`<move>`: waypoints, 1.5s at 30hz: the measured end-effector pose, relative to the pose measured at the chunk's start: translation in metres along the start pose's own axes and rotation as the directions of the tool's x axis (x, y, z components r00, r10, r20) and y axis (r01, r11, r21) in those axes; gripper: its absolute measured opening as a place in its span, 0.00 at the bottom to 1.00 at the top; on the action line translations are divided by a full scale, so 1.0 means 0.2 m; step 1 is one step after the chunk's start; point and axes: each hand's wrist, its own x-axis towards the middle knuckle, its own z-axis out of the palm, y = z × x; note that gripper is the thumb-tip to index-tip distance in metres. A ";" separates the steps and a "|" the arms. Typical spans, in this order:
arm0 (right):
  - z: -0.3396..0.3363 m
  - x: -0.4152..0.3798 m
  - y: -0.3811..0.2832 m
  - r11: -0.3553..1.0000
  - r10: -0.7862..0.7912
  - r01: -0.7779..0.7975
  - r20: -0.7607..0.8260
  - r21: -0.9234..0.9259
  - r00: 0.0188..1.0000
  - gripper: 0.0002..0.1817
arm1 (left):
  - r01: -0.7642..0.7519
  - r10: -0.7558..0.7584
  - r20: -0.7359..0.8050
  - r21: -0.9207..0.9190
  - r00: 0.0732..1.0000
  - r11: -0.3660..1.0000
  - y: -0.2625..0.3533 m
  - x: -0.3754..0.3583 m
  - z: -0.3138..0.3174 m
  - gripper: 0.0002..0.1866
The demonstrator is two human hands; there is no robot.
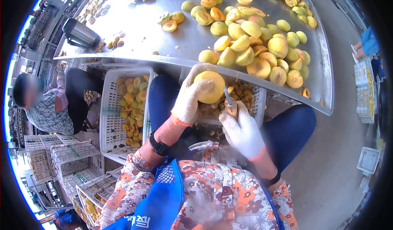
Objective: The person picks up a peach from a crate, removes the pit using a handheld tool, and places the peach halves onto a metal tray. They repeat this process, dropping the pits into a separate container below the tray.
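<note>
A: Who or what fills the foreground?

B: A floral shirt [221, 185] and a blue vest [166, 203], worn by a person seated with dark-trousered knees spread

A: And the scene beyond?

B: A broad metal table [180, 45] stretches across the top of the view, bright with glare at left. On its right side rises a heap of yellow-green fruit [249, 45], many pieces halved

A: Anyone else in the picture?

B: A co-worker [51, 109] in a patterned top, seated at left. Between the two people stands a white crate [109, 133] of fruit halves; a second crate [259, 103], partly hidden by the hands, holds brownish pieces. A steel container [80, 32] sits near the table's left end

A: The hands themselves?

B: Both in pale gloves, just in front of the table edge. The left hand [190, 99] grips a round yellow fruit [210, 87], fingers curved over its upper side. The right hand [241, 129] is closed around a narrow metal tool [228, 97], its tip raised beside the fruit; whether the two touch cannot be told
</note>
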 end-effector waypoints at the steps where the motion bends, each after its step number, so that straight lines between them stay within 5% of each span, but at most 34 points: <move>1: 0.01 0.00 -0.01 0.996 -0.064 0.062 -0.033 -0.061 0.997 0.15 | -0.032 0.033 -0.020 0.045 0.999 0.998 -0.01 0.00 0.02 0.18; 6: 0.03 0.00 -0.03 0.929 -0.222 0.186 -0.080 -0.320 0.972 0.13 | -0.202 0.233 -0.032 0.397 0.972 0.895 -0.04 -0.05 0.10 0.17; 14: 0.03 -0.01 0.04 0.794 -0.391 0.340 0.005 -0.503 0.920 0.18 | -0.287 0.337 -0.033 0.447 0.941 0.847 -0.06 -0.08 0.18 0.17; 17: 0.02 -0.01 0.07 0.873 -0.342 0.323 0.013 -0.367 0.940 0.19 | -0.336 0.391 -0.001 0.509 0.920 0.792 -0.06 -0.08 0.20 0.17; 20: -0.01 -0.01 0.06 0.734 -0.521 0.494 0.080 -0.467 0.850 0.18 | -0.394 0.457 0.031 0.564 0.889 0.726 -0.09 -0.06 0.20 0.17; 23: -0.02 -0.01 0.09 0.989 -0.141 0.142 0.036 -0.042 0.989 0.16 | -0.406 0.436 0.094 0.576 0.895 0.710 -0.10 -0.03 0.19 0.17; 26: -0.04 -0.02 0.07 0.996 0.005 -0.005 0.008 -0.084 1.000 0.16 | -0.228 0.146 0.184 0.594 0.972 0.772 0.02 0.00 0.14 0.17; 29: -0.01 -0.03 0.08 0.955 -0.185 0.172 -0.032 -0.241 0.982 0.16 | -0.125 0.050 0.158 0.515 0.986 0.848 0.02 0.03 0.11 0.12; 35: -0.03 -0.01 0.12 0.997 0.062 -0.059 0.093 -0.040 0.994 0.17 | -0.211 0.253 0.013 0.590 0.967 0.779 -0.09 -0.01 0.16 0.10; 41: 0.01 -0.04 0.20 0.913 -0.313 0.303 0.008 -0.273 0.950 0.09 | -0.091 0.140 -0.021 0.668 0.990 0.739 -0.06 -0.02 0.18 0.13; 45: -0.01 -0.04 0.14 0.995 -0.067 0.072 0.061 -0.072 0.996 0.17 | -0.210 0.270 0.011 0.660 0.963 0.721 -0.10 -0.04 0.18 0.14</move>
